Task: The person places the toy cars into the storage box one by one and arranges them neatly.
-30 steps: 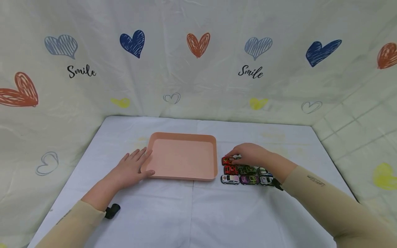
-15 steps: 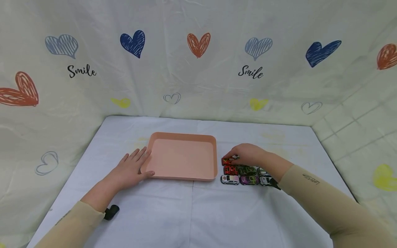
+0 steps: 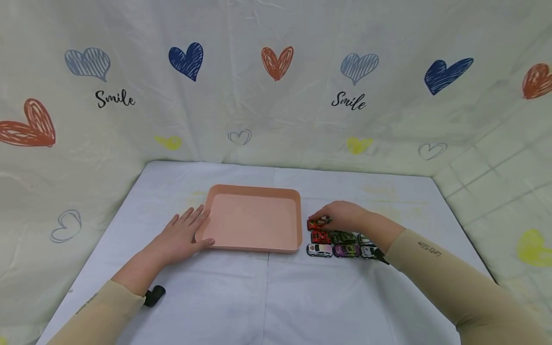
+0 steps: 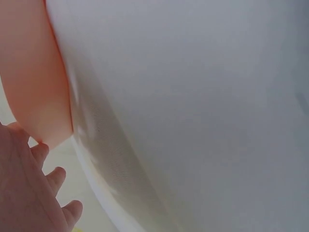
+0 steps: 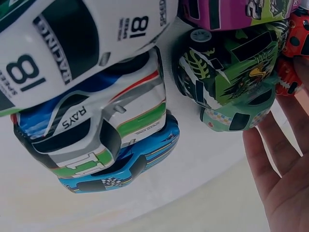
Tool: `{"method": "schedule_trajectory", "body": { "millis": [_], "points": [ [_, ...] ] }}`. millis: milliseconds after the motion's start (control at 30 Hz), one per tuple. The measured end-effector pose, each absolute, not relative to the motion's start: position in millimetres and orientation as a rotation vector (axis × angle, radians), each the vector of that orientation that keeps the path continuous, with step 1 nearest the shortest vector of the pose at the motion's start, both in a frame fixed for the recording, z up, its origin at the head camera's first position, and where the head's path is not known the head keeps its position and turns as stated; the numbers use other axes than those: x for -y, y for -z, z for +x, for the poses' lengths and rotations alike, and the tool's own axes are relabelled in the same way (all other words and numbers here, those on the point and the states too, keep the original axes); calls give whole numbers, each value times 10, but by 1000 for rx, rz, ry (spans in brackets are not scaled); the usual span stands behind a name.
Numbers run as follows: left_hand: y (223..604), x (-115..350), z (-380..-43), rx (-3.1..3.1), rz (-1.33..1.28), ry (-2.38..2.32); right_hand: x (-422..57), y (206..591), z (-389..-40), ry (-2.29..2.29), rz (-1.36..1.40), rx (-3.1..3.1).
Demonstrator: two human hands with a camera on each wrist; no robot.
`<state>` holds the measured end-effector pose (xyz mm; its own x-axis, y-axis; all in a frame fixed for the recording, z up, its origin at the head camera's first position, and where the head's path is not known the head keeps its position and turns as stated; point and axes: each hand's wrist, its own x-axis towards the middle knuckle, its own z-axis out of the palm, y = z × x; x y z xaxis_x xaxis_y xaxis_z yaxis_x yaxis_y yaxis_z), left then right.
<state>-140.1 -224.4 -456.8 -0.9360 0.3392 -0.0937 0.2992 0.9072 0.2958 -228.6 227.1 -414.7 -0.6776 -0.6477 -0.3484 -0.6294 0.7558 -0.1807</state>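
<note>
My left hand [image 3: 183,235] lies with spread fingers on the left rim of a pink tray [image 3: 258,220]. In the left wrist view the fingers [image 4: 57,180] of that hand touch the tray's outer wall [image 4: 41,82]. Right of the tray, my right hand [image 3: 345,215] pinches a red toy car [image 3: 316,224] at the left end of the far row. Only part of this car [image 5: 288,79] shows beside the fingers in the right wrist view. Right by it stand a red spotted toy car [image 3: 320,236] and a dark green toy car [image 3: 343,237].
Nearest me, the front row has a white toy car [image 3: 319,250], a purple one [image 3: 346,251] and another white one [image 3: 368,252]. In the right wrist view, a blue toy car [image 5: 125,169] and a pale green one [image 5: 236,113] stand in the far row. White cloth [image 3: 267,297] covers the table.
My right hand has shifted slightly left, and the red toy car under it has slid a touch toward the tray. The left hand and the tray stay put.
</note>
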Motion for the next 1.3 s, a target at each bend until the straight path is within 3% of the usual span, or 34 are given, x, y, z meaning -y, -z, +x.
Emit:
{"method": "schedule_trajectory", "body": {
  "millis": [800, 1300],
  "points": [
    [4494, 2223, -1371, -2935, 523, -406, -2348, 4111, -2283, 84, -1019, -2613],
    [4523, 2222, -1387, -2926, 491, -402, -2325, 3871, -2307, 267, -977, -2674]
  ]
}}
